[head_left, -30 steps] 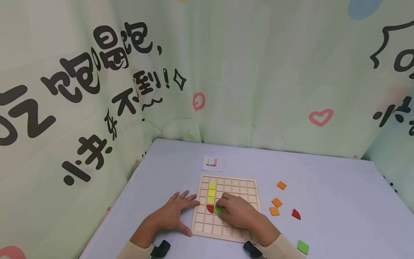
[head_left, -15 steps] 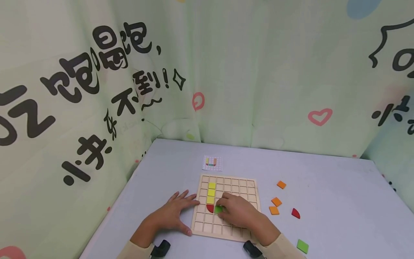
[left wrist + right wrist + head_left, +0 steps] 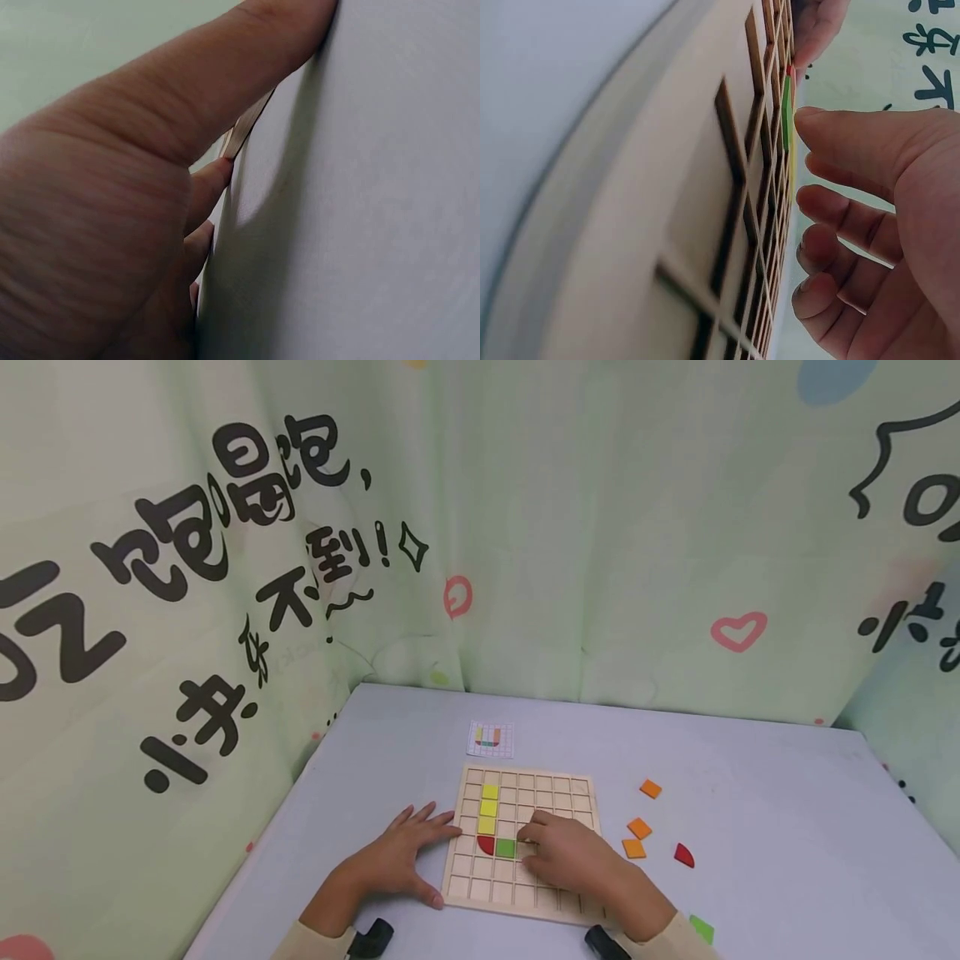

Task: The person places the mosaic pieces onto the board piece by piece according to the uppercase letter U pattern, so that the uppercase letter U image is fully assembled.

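A wooden grid board (image 3: pixel 517 893) lies on the table in the head view. Three yellow square tiles (image 3: pixel 488 808) form a column in it, with a red quarter-round tile (image 3: pixel 486 845) below them and a green square tile (image 3: pixel 506 848) beside the red one. My left hand (image 3: pixel 401 856) rests at the board's left edge, fingers spread and touching the rim. Just right of the green tile, my right hand (image 3: pixel 573 853) hovers over the grid. The right wrist view shows its fingers (image 3: pixel 840 150) loosely bent, apart from the green tile and holding nothing.
Right of the board lie three orange square tiles (image 3: pixel 639 828), another red quarter-round tile (image 3: pixel 684 855) and a green tile (image 3: pixel 702 928), partly covered by the right sleeve. A small pattern card (image 3: pixel 491 739) lies behind the board. A printed curtain (image 3: pixel 525 527) surrounds the table.
My right hand has let go of the green tile and moved slightly right, leaving it in the grid beside the red tile. The left hand has stayed at the board's edge.
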`<state>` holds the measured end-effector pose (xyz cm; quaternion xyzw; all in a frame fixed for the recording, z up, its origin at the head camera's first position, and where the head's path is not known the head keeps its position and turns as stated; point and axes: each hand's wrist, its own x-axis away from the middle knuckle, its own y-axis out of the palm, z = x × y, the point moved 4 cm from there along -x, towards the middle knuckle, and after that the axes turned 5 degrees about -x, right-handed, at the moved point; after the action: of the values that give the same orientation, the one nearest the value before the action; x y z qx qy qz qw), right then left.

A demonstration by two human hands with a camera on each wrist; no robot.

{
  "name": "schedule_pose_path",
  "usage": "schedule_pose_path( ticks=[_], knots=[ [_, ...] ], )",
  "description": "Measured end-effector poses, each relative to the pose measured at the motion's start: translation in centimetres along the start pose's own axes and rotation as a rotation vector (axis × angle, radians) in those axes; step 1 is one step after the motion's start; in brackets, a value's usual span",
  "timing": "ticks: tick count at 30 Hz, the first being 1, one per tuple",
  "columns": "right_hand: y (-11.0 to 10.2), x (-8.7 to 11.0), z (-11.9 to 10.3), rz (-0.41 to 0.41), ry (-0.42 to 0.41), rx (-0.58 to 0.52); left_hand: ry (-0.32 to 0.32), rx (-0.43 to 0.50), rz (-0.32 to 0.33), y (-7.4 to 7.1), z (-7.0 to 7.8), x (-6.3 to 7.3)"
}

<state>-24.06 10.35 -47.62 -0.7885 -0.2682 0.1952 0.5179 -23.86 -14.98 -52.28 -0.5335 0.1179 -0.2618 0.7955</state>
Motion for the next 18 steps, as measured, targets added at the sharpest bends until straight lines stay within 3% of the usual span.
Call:
schedule_pose_path(
  ticks=[18],
  knots=[
    [-2.3,6.4,4.4,0.072,0.102,0.007,-0.020,0.013,-0.016,-0.2,0.1,0.3]
  ],
)
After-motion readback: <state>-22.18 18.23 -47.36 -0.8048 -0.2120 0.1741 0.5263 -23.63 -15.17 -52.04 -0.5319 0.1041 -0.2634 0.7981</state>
